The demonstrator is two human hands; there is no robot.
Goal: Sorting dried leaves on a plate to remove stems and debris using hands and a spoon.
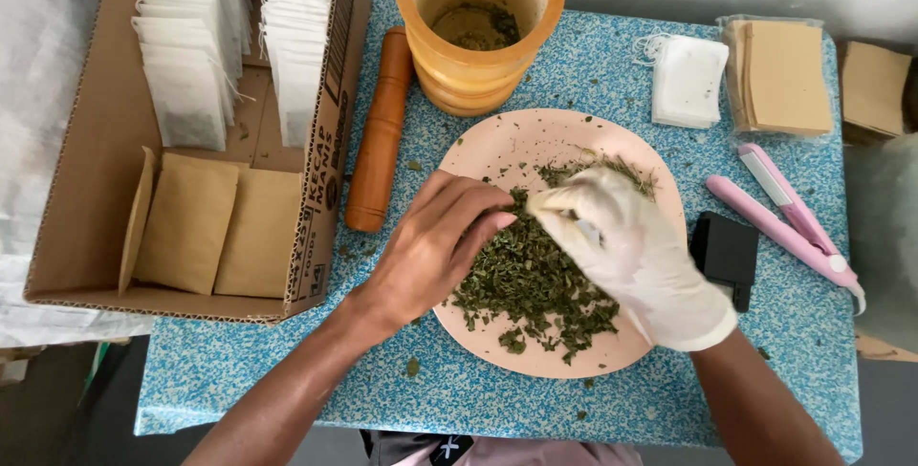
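A pink round plate [497, 146] holds a heap of dried green leaves [535, 284]. My bare left hand [430, 246] rests over the heap with its fingertips pinched together at the leaves. My right hand [636, 256] wears a white glove; its fingers are closed on something small and pale, mostly hidden, right beside the left fingertips above the leaves.
A cardboard box [96, 170] at left holds white filter bags [186, 55] and tan pouches [225, 227]. Behind the plate stand a wooden mortar [478, 55] and a pestle [380, 131]. At right lie white bags [687, 79], tan pouches [784, 79], a pink sealer [789, 222] and a black device [725, 254].
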